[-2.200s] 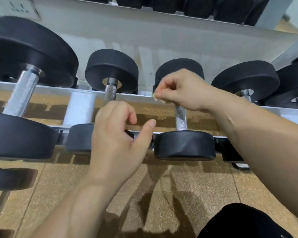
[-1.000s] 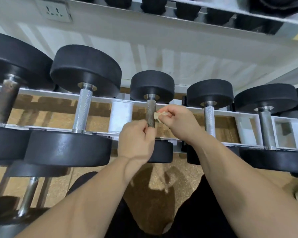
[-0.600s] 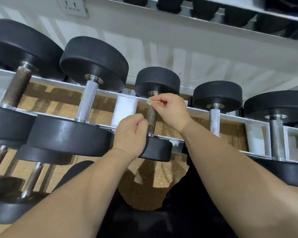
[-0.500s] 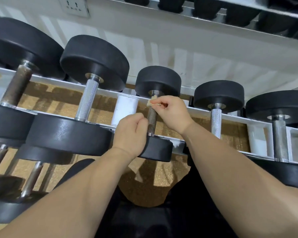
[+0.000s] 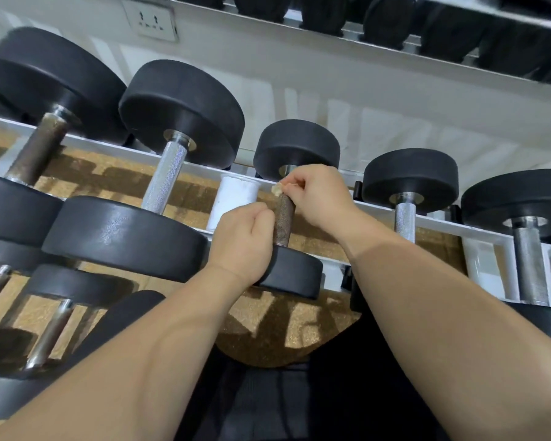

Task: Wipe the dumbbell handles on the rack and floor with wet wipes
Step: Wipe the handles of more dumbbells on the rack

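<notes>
**Wipe now at the far end of a small dumbbell's handle**

A person's two bare forearms reach up to a white metal rack [image 5: 233, 202] holding a row of black round-headed dumbbells. The right hand [image 5: 320, 194] pinches a small crumpled beige wet wipe [image 5: 278, 190] between thumb and fingertips. It presses the wipe against the top of the dark brown knurled handle [image 5: 284, 219] of the small black dumbbell [image 5: 298, 148] in the middle of the row, right beside its far head.

A second ago this hand and the wipe were about halfway along the handle. They have since slid up to its far end, where they have been for the last half second.

The left hand [image 5: 240, 241] stays low on the left of the same handle, fingers curled and thumb side touching the metal, wrist over the near head. It is not possible to tell whether its fingers wrap underneath. Two seconds ago it hung open in the air, clear of any handle.

Bright silver handles [image 5: 166, 183] sit on the dumbbells to either side. A white wall socket [image 5: 150, 19] shows above, and speckled brown flooring [image 5: 283, 338] shows below.
</notes>
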Demonstrator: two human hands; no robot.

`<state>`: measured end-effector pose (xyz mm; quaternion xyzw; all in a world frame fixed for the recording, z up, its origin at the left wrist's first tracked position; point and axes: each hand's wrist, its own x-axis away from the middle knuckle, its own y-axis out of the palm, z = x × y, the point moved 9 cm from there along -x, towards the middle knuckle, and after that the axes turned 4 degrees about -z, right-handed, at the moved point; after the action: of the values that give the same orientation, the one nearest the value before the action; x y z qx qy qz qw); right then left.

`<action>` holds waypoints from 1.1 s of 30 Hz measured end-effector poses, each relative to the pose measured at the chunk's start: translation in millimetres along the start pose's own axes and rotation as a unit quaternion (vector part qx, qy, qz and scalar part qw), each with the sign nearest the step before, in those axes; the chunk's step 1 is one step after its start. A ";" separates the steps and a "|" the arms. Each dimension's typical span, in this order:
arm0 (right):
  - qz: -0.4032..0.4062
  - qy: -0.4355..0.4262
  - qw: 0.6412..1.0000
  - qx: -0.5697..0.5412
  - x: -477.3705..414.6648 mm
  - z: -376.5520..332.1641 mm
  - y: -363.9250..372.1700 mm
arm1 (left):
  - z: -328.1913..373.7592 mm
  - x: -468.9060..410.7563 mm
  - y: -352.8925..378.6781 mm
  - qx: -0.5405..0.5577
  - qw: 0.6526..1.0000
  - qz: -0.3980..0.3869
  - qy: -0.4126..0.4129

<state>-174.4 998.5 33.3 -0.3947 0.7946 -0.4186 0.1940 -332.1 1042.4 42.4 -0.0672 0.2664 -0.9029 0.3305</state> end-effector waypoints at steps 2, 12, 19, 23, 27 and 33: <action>-0.015 -0.013 1.000 -0.023 11.6 -1.3 3.3 | 0.3 0.3 -1.2 -0.014 1.000 0.005 0.005; -0.020 -0.091 0.996 0.007 8.6 -12.1 -3.6 | -2.8 -0.1 -1.7 -0.006 1.000 0.000 -0.028; -0.058 -0.115 0.992 -0.002 36.3 -11.7 12.9 | -4.7 -1.2 -1.4 -0.004 1.000 0.008 -0.020; -0.125 -0.159 0.979 0.031 46.2 -19.9 18.8 | -4.9 -0.8 -2.2 -0.009 0.999 0.007 -0.031; -0.029 -0.121 0.989 0.086 7.2 -19.9 2.7 | -5.5 0.3 -2.4 -0.008 0.999 0.007 -0.037; -0.050 -0.105 0.993 0.017 26.8 -17.9 5.3 | -3.0 2.4 -5.6 0.019 0.999 0.014 -0.043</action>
<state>-204.7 988.3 39.8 -0.4724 0.7418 -0.3978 0.2614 -338.0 1045.7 42.7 -0.0957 0.2358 -0.8993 0.3558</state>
